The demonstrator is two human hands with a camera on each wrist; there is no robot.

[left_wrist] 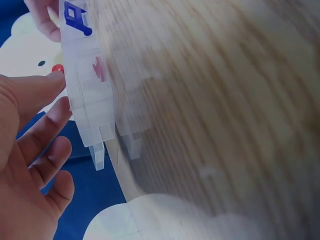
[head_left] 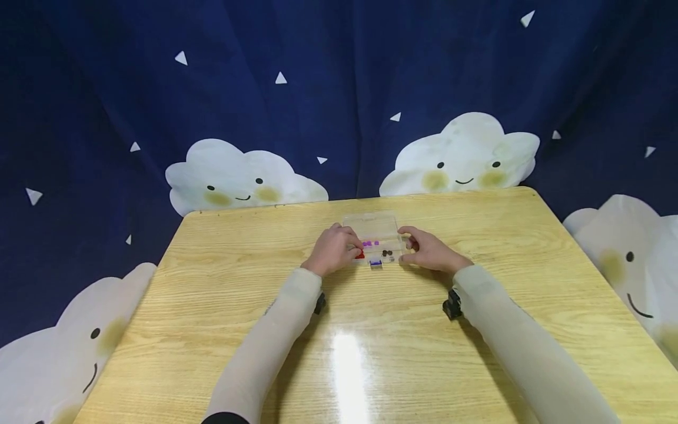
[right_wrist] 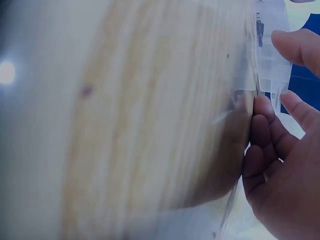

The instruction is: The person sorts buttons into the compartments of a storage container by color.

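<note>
A clear plastic compartment box (head_left: 392, 245) with its lid raised stands near the table's far edge. My left hand (head_left: 335, 248) is over its left end, thumb tip at a small red piece (left_wrist: 57, 68) that shows just above the rim; the other fingers curl loosely beside the box. More red (head_left: 360, 254) shows in the left compartment. My right hand (head_left: 428, 252) holds the box's right end, thumb at the front and index finger toward the back. Inside lie purple pieces (head_left: 376, 242) and dark round pieces (head_left: 387, 253). A blue latch (left_wrist: 76, 19) is on the front wall.
The wooden table (head_left: 238, 282) spreads out in front of the box. A dark blue curtain (head_left: 339, 70) with white cloud faces (head_left: 461, 159) hangs right behind and beside the table.
</note>
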